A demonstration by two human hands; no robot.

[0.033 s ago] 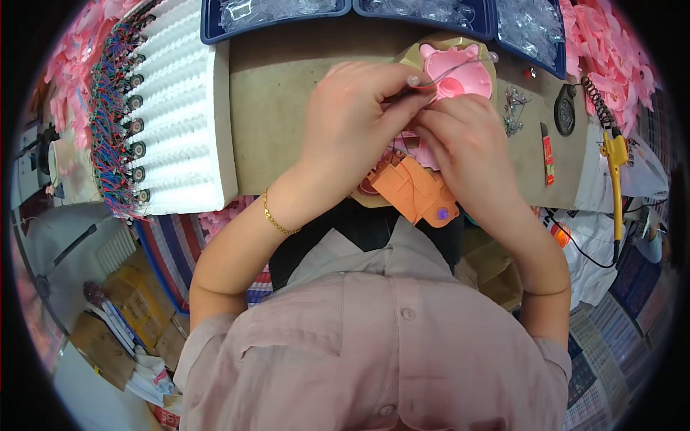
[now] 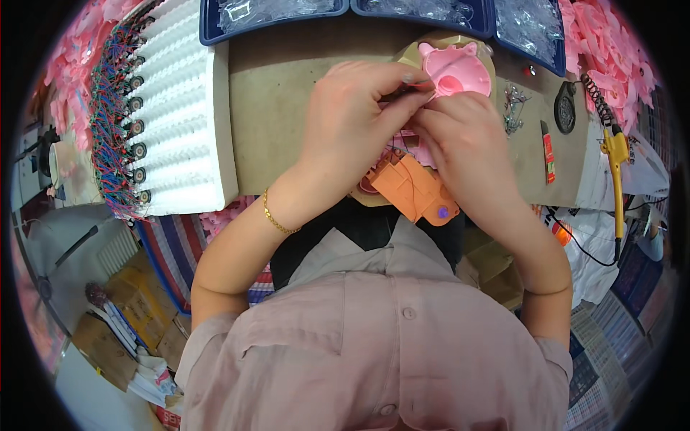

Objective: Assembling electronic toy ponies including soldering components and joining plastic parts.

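My left hand (image 2: 341,115) is closed in a pinch, and a thin red wire (image 2: 422,85) shows at its fingertips. Close against it, the fingers of my right hand (image 2: 467,133) are pressed together; what they hold is hidden. Just beyond the fingertips lies a pink plastic shell (image 2: 467,68) with two small ears, its hollow side up. Below the hands is an orange plastic piece (image 2: 406,183) with a purple knob (image 2: 443,212) and a dark wire running over it. Another pink part (image 2: 420,147) is partly covered by my hands.
A white foam tray (image 2: 194,122) at left carries round dark parts with coloured wires (image 2: 115,129). Blue bins (image 2: 280,29) of clear plastic pieces line the back. At right are small wired parts (image 2: 514,108), a red-handled cutter (image 2: 548,158), a black oval piece (image 2: 566,108) and a yellow soldering iron (image 2: 617,165).
A grey wire that stretched from the fingers across the pink shell no longer shows there. The red wire now shows at my left fingertips. Both hands stay in nearly the same place.
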